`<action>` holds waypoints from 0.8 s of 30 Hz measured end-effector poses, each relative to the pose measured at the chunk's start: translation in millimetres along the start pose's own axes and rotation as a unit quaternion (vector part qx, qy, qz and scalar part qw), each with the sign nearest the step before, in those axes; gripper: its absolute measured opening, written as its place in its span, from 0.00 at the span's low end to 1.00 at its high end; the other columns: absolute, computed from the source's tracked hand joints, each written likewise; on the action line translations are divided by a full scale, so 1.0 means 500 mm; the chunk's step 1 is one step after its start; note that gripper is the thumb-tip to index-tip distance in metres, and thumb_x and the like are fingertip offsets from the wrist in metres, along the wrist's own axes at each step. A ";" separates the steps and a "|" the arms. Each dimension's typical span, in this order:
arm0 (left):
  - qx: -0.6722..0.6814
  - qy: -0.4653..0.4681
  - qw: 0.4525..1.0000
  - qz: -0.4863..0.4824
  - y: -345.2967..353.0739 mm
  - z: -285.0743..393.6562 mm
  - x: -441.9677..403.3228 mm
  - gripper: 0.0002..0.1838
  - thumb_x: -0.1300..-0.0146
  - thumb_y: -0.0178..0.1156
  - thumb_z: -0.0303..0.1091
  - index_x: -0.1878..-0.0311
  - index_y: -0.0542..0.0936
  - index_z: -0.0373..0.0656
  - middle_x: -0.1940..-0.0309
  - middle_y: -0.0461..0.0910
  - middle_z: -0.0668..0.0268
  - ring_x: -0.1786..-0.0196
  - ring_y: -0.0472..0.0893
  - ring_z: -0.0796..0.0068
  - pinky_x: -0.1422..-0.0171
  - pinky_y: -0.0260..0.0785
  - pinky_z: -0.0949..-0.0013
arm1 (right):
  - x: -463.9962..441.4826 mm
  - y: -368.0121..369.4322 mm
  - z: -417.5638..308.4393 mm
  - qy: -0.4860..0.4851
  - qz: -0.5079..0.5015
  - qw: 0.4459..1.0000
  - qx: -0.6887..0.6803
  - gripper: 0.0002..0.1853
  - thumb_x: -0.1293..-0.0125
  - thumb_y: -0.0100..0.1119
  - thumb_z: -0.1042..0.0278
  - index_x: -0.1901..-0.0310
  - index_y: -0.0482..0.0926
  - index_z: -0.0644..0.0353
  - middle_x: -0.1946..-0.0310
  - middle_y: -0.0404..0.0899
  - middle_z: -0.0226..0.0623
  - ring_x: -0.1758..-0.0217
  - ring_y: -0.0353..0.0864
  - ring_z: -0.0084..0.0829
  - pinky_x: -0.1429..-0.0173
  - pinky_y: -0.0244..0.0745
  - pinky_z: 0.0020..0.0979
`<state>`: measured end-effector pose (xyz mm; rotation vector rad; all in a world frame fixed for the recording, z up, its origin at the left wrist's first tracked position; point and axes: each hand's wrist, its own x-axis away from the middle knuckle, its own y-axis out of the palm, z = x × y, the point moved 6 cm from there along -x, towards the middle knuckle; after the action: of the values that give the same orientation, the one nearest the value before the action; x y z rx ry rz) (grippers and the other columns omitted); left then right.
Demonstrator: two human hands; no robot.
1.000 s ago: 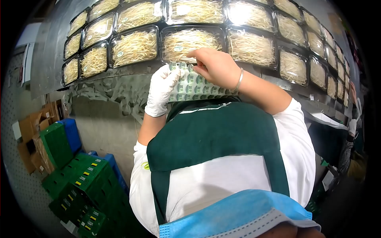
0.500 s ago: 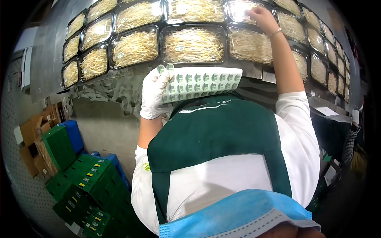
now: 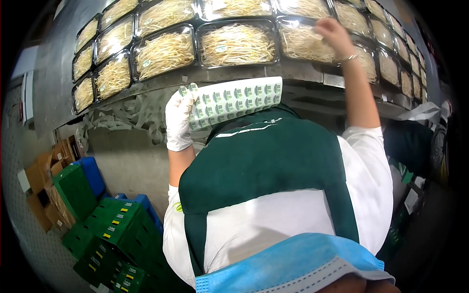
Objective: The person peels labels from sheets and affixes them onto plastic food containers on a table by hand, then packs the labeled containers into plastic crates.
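Observation:
My left hand (image 3: pixel 180 115), in a white glove, is closed on the left end of a sheet of stickers (image 3: pixel 239 100). Rows of small green-and-white labels cover the sheet, which slopes in front of my apron. My bare right hand (image 3: pixel 337 39) is over the right part of a clear-topped black tray of bean sprouts (image 3: pixel 305 44); its fingers look bent but are blurred, and I cannot see whether anything is between them. A round label sits on the lid of the middle front tray (image 3: pixel 238 46), and another on the tray to its left (image 3: pixel 166 51).
More sprout trays (image 3: pixel 113 75) stand in rows along the metal table (image 3: pixel 53 83). Pale strips (image 3: pixel 122 117) hang below its edge. Stacked green crates (image 3: pixel 105 219), blue crates (image 3: pixel 90 176) and cardboard boxes (image 3: pixel 41 176) are at lower left. Another person's dark clothing (image 3: pixel 410 146) shows at right.
My right hand has drawn back toward me from the second-row tray to above the front-row tray. My left hand and the sticker sheet have shifted slightly left in view.

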<state>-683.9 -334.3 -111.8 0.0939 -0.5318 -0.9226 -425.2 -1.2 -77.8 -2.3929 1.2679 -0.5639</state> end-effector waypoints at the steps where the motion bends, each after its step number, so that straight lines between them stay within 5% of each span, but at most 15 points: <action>1: -0.001 0.000 1.000 -0.004 -0.003 -0.006 -0.004 0.09 0.41 0.53 0.31 0.62 0.75 0.36 0.70 0.78 0.67 0.71 0.75 0.83 0.68 0.67 0.80 | 0.033 0.038 -0.006 -0.026 0.023 0.999 -0.009 0.11 0.46 0.59 0.67 0.64 0.74 0.62 0.69 0.76 0.33 0.68 0.75 0.22 0.64 0.74 0.23; 3: -0.009 -0.002 1.000 -0.009 0.008 0.001 0.000 0.08 0.41 0.52 0.31 0.62 0.75 0.36 0.70 0.78 0.67 0.71 0.75 0.83 0.68 0.67 0.80 | 0.081 0.090 -0.026 -0.095 0.068 0.986 0.121 0.11 0.46 0.58 0.66 0.63 0.73 0.62 0.71 0.76 0.33 0.69 0.75 0.25 0.65 0.72 0.26; 9: -0.004 -0.009 1.000 -0.008 0.022 -0.005 0.000 0.08 0.41 0.53 0.30 0.61 0.75 0.36 0.70 0.77 0.68 0.71 0.75 0.84 0.67 0.67 0.80 | 0.083 0.106 -0.012 -0.074 0.123 0.952 0.269 0.18 0.46 0.56 0.54 0.61 0.70 0.60 0.68 0.75 0.40 0.65 0.77 0.38 0.61 0.72 0.34; 11: -0.044 0.010 0.999 -0.007 0.021 -0.011 -0.004 0.08 0.42 0.54 0.30 0.61 0.75 0.36 0.70 0.77 0.68 0.70 0.74 0.85 0.67 0.66 0.80 | 0.090 0.043 -0.017 -0.067 0.201 0.866 0.453 0.25 0.50 0.57 0.46 0.61 0.70 0.62 0.65 0.74 0.44 0.62 0.76 0.42 0.60 0.72 0.38; 12: -0.079 0.031 0.996 -0.004 0.019 -0.012 -0.010 0.09 0.42 0.55 0.30 0.62 0.75 0.36 0.70 0.77 0.69 0.70 0.74 0.85 0.66 0.66 0.79 | 0.083 -0.020 0.020 -0.008 0.197 0.869 0.454 0.29 0.52 0.58 0.43 0.60 0.70 0.62 0.62 0.73 0.48 0.59 0.74 0.45 0.59 0.72 0.40; 13: -0.092 0.018 0.996 -0.002 0.012 -0.020 -0.016 0.09 0.44 0.56 0.31 0.62 0.75 0.36 0.70 0.77 0.69 0.69 0.73 0.85 0.65 0.65 0.79 | 0.092 -0.092 0.059 -0.014 0.215 0.868 0.447 0.29 0.52 0.60 0.45 0.57 0.70 0.62 0.60 0.73 0.45 0.59 0.75 0.42 0.58 0.72 0.38; 17: -0.047 0.002 0.999 -0.018 0.047 -0.018 -0.007 0.08 0.41 0.53 0.30 0.62 0.75 0.37 0.71 0.77 0.69 0.71 0.74 0.84 0.68 0.66 0.80 | 0.176 -0.237 0.157 0.023 0.175 0.984 0.033 0.24 0.52 0.65 0.62 0.54 0.70 0.62 0.57 0.73 0.32 0.63 0.73 0.22 0.59 0.69 0.24; 22: -0.077 -0.004 0.997 -0.016 0.085 -0.008 -0.012 0.07 0.41 0.52 0.31 0.64 0.76 0.38 0.74 0.76 0.72 0.76 0.69 0.89 0.72 0.60 0.83 | 0.166 -0.207 0.159 -0.077 0.183 0.960 0.196 0.14 0.50 0.55 0.75 0.59 0.72 0.62 0.63 0.74 0.36 0.70 0.75 0.26 0.62 0.71 0.24; 24: -0.095 0.004 0.995 -0.018 0.085 -0.008 -0.018 0.07 0.41 0.52 0.31 0.65 0.76 0.38 0.74 0.76 0.72 0.76 0.69 0.89 0.72 0.59 0.84 | 0.156 -0.195 0.167 -0.084 0.164 0.942 0.280 0.15 0.49 0.57 0.71 0.58 0.71 0.63 0.61 0.72 0.42 0.68 0.76 0.33 0.59 0.71 0.29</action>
<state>-655.2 -301.8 -105.9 -0.0654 -0.4340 -1.0037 -275.1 -4.2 -86.6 -1.6849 1.1972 -0.5181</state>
